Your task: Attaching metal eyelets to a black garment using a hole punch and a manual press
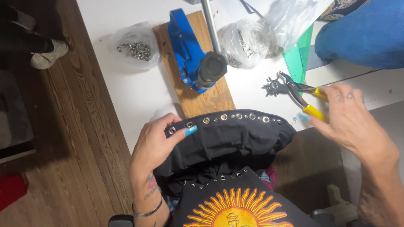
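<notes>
My left hand (158, 141) grips the left end of a black fabric strip (227, 130) that carries a row of metal eyelets along its top edge. The strip lies at the near edge of a white table (130, 88). My right hand (349, 120) reaches over the yellow handles of a rotary hole punch (290, 88) lying on the table; fingers touch the handles, and whether they grasp them is unclear. A blue hand press (189, 54) stands on a wooden board (206, 96) just beyond the fabric. More black cloth with a sun print (235, 208) lies in my lap.
Two clear bags of metal eyelets sit on the table, one at the left (134, 46), one right of the press (246, 42). A green plastic ruler (301, 54) and blue cloth (366, 33) lie at the far right. Wooden floor and someone's shoe (48, 54) are at the left.
</notes>
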